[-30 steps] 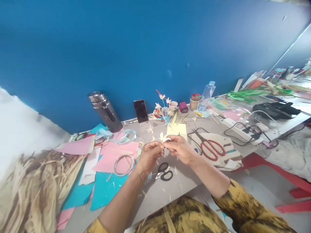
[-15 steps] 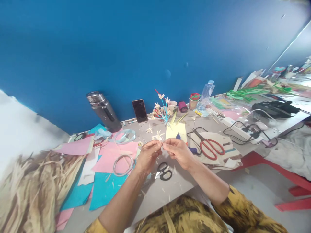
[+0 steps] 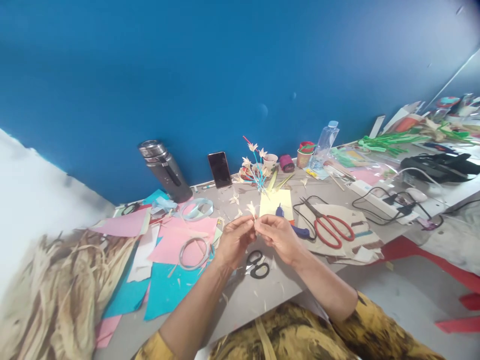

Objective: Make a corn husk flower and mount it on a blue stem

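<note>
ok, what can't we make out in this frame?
Head view:
- small cream paper flower: its base is covered by the fingers of the left hand and right hand.
- blue-handled tool: middle hidden behind the right hand, type unclear.
- pale dried straw pile: blurred, cut off by the left edge.

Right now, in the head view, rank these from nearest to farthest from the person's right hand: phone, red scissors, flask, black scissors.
1. Black scissors, just below-left of the right hand holding the flower.
2. Red scissors, to its right.
3. Phone, farther back, left.
4. Flask, far back-left.
</note>
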The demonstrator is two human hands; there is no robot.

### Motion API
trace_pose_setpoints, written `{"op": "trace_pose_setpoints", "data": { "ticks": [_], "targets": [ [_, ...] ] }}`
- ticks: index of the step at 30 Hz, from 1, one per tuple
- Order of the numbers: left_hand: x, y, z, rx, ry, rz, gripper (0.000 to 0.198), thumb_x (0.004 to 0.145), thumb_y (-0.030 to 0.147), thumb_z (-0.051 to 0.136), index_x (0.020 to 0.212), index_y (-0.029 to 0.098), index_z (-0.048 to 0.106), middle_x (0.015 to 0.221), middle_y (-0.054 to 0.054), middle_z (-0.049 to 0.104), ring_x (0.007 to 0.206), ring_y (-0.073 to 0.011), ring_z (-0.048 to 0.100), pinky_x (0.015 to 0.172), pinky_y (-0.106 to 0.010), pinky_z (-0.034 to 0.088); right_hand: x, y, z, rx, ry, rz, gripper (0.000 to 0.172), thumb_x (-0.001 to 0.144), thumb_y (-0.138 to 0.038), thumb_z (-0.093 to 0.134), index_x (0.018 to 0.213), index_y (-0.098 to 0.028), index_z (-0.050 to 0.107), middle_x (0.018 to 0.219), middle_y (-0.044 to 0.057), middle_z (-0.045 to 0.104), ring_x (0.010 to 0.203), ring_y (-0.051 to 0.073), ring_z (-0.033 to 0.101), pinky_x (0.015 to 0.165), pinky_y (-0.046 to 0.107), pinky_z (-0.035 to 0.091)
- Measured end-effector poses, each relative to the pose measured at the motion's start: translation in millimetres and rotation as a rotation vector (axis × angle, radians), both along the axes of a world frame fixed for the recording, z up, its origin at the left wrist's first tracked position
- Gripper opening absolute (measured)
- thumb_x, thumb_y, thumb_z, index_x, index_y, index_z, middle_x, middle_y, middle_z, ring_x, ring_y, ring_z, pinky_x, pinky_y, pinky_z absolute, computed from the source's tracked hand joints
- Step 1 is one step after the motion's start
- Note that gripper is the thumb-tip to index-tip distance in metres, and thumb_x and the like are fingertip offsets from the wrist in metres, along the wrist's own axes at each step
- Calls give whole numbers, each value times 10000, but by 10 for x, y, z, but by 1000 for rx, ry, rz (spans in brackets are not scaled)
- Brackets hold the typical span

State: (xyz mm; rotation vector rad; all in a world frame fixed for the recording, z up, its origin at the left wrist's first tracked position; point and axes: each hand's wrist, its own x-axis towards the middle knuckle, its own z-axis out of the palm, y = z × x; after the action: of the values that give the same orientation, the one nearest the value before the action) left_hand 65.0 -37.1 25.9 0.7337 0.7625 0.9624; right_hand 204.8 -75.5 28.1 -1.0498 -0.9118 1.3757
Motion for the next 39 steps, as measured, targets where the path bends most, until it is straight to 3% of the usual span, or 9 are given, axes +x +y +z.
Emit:
{"op": "trace_pose_setpoints", "data": {
  "ticks": [4,8,13,17,20,27,31,36,39],
  "targets": [
    [-173,83,58,-39,128,8,350,550,307,896,793,104,748,595,12,604,485,-69,521,536,-216,424,89,1,-37,37,-114,-89,330,733,-468,785,741,-158,669,553,-50,479,481,68,297,463,235,198],
    [-541,156,181,32,283,57,295,598,335,855,731,123,699,611,15,595,505,-73,518,532,-211,414,197,21,-89,72,-232,-142,296,769,-460,744,781,-170,689,607,-35,527,489,76,321,461,236,230],
    [-1005,203,243,259,852,174,211,763,361,637,742,157,689,622,-18,642,580,-152,578,597,-276,445,251,-25,-159,130,-507,-160,236,819,-404,666,793,-171,695,650,-9,581,575,120,458,543,247,355],
    [-1163,266,202,483,1305,103,163,776,263,488,722,202,629,659,-27,675,694,-214,635,673,-307,449,251,-98,-198,59,-672,-144,216,809,-376,618,772,-173,684,602,-16,568,537,128,450,535,255,355],
    [-1119,297,172,582,1504,29,213,804,231,405,621,221,513,644,-32,640,693,-210,616,628,-295,396,253,-130,-221,57,-785,-172,199,800,-357,596,759,-184,685,621,-4,616,558,146,496,566,266,373],
    [-1030,376,205,629,1610,19,244,832,235,412,595,228,464,632,-60,615,638,-214,542,589,-322,289,235,-197,-290,86,-1032,-254,167,832,-329,579,788,-223,700,853,30,723,748,194,620,672,283,405],
    [-1226,482,290,650,1615,82,204,813,254,451,657,215,577,774,-68,699,764,-235,607,656,-315,355,225,-244,-315,126,-1119,-256,170,854,-305,558,788,-228,694,877,33,725,765,193,636,641,280,385],
    [-1512,538,399,601,1631,269,215,793,259,513,866,177,697,909,-79,739,846,-252,641,746,-312,411,211,-255,-363,145,-1188,-249,158,853,-280,564,769,-229,687,839,21,708,761,182,635,607,269,356],
    [-1579,501,407,605,1672,212,260,822,247,485,943,156,696,983,-100,734,892,-260,635,768,-318,404,185,-252,-371,147,-1212,-235,162,866,-279,566,763,-226,679,826,16,701,761,175,631,612,262,354]
  ]
}}
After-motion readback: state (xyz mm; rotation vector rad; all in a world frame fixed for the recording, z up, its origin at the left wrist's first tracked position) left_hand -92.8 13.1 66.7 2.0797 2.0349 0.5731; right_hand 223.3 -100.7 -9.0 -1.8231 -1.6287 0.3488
